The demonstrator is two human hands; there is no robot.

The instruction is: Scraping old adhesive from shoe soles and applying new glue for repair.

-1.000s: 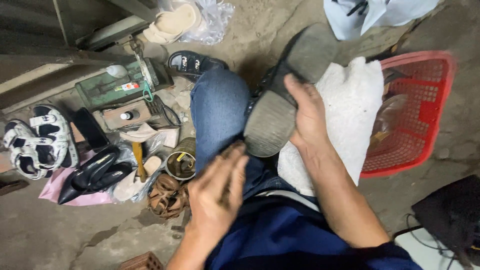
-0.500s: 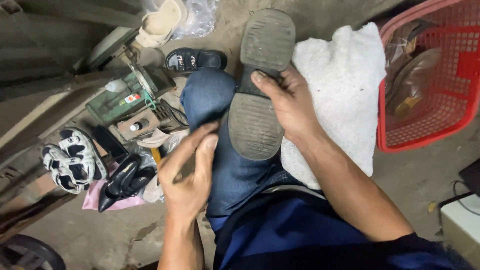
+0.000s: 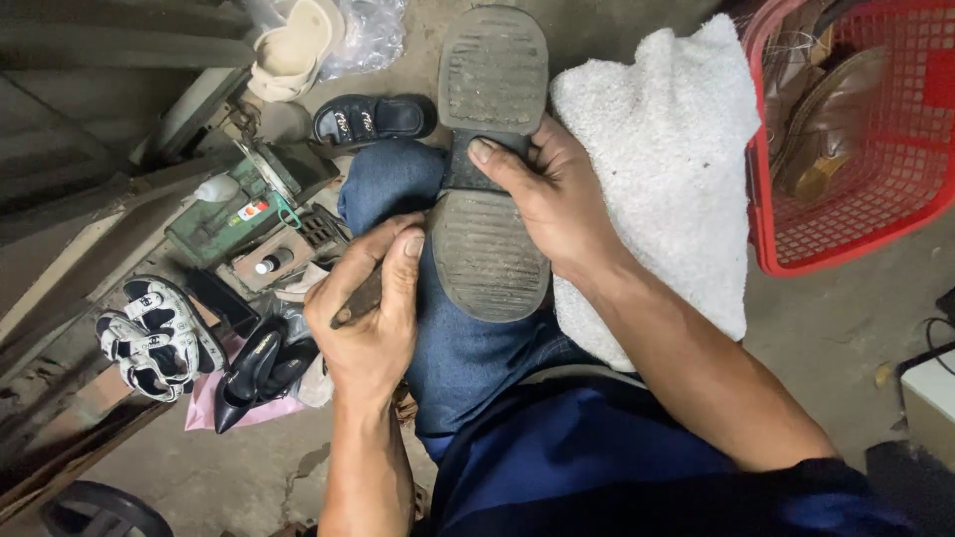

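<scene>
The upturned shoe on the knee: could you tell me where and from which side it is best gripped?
Grip the shoe at its narrow waist between heel and forepart, coming from the towel side. The sole faces up and lies lengthwise along the jeans-clad knee, so the waist is the slimmest part to wrap. The right hand holds it just there, thumb across the sole. The left hand holds a small dark tool by the heel edge.

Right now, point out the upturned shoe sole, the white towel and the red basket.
shoe sole (image 3: 489, 249): head view, on the ribbed heel half below the thumb.
white towel (image 3: 662, 149): head view, on its bare upper middle.
red basket (image 3: 895, 189): head view, on the mesh wall beside the brown shoe.
</scene>
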